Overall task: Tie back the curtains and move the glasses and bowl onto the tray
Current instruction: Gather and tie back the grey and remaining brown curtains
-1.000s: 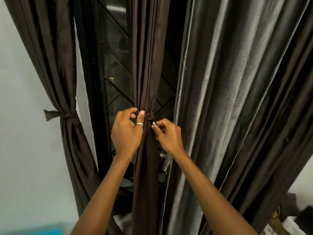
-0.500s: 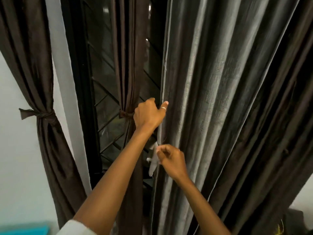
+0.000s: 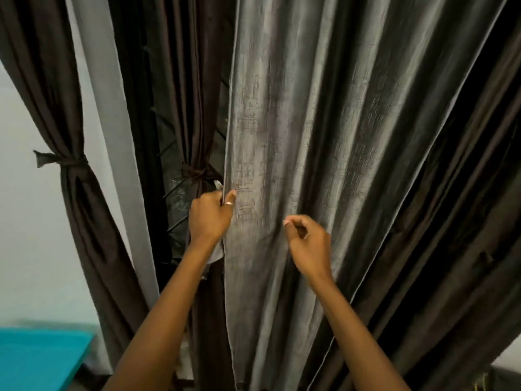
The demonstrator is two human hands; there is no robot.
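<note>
1. Curtains fill the view; nearest the camera, two bare forearms reach up to the large grey curtain panel (image 3: 296,136), which hangs loose and untied across the right of the frame.
2. The left hand (image 3: 210,218) is clamped on that panel's left edge, thumb in front and fingers wrapped behind the hem.
3. The right hand (image 3: 310,244) sits against the panel's face, thumb and forefinger pinched together; motion blur hides whether any cloth is caught between them.
4. Just beyond the left hand, the narrow middle curtain (image 3: 194,108) is already cinched with a knotted tie (image 3: 194,172). Farther left, the brown curtain (image 3: 70,193) by the wall is also tied back.
5. The step in hand looks like gathering the grey panel. To do it well: keep the left grip firm on the hem, sweep the right hand across to bunch the folds evenly, then bind at the same height as the other knots.
6. Glasses, bowl and tray are not in view.
</note>
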